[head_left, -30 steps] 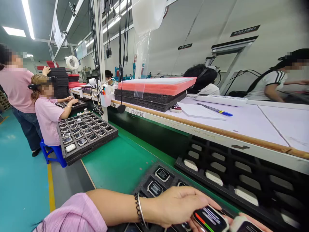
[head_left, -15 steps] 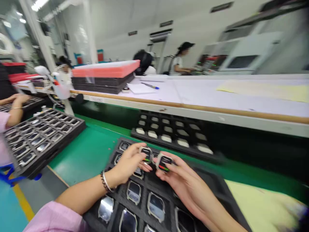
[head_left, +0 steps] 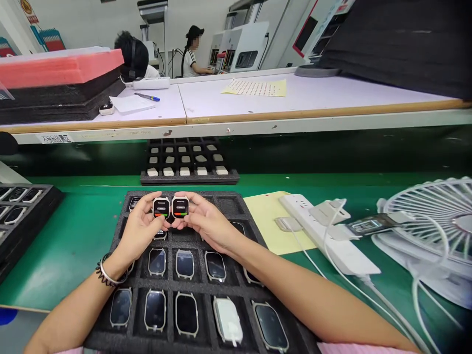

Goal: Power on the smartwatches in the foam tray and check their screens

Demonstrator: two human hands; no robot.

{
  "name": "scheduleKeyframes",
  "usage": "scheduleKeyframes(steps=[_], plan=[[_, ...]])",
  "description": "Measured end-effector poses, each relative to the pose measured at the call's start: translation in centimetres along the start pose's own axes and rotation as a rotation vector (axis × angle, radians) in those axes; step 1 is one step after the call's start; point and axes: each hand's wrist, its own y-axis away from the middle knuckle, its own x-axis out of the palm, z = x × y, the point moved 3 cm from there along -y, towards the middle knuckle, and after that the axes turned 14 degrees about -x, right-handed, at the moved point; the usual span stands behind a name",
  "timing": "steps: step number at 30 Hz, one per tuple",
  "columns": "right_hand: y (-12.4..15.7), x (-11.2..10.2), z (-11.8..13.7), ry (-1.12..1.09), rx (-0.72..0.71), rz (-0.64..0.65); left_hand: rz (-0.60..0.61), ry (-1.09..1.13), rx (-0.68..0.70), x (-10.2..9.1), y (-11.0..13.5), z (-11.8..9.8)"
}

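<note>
Side by side above a black foam tray (head_left: 169, 284), two smartwatch bodies without straps are held with their lit screens facing me. My left hand (head_left: 142, 223) grips the left smartwatch (head_left: 161, 208) by its edges, thumb at the lower corner. My right hand (head_left: 206, 221) pinches the right smartwatch (head_left: 180, 207) the same way. Both screens show small text and a coloured bar at the bottom. More watch bodies with dark screens lie in the tray's compartments below, and one white-backed watch (head_left: 227, 318) lies face down. My hands and forearms hide some compartments.
Behind stands another foam tray (head_left: 190, 178) of pale pieces under a shelf (head_left: 206, 105). To the right are a power strip (head_left: 328, 236) with cables, a yellow sheet (head_left: 263, 206) and a white fan (head_left: 435, 221). Another tray of watches (head_left: 31, 216) sits at the left edge.
My view has swung to the right, bringing the power strip and fan into sight. The two smartwatches, earlier slightly apart and tilted, are now level and closer together, still in my hands.
</note>
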Motion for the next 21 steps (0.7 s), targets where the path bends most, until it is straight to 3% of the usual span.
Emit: scheduleKeyframes(steps=[21], plan=[[0.06,-0.12,-0.08,0.035,-0.032,0.053,0.01,0.001,0.04,-0.21,-0.13,0.09]])
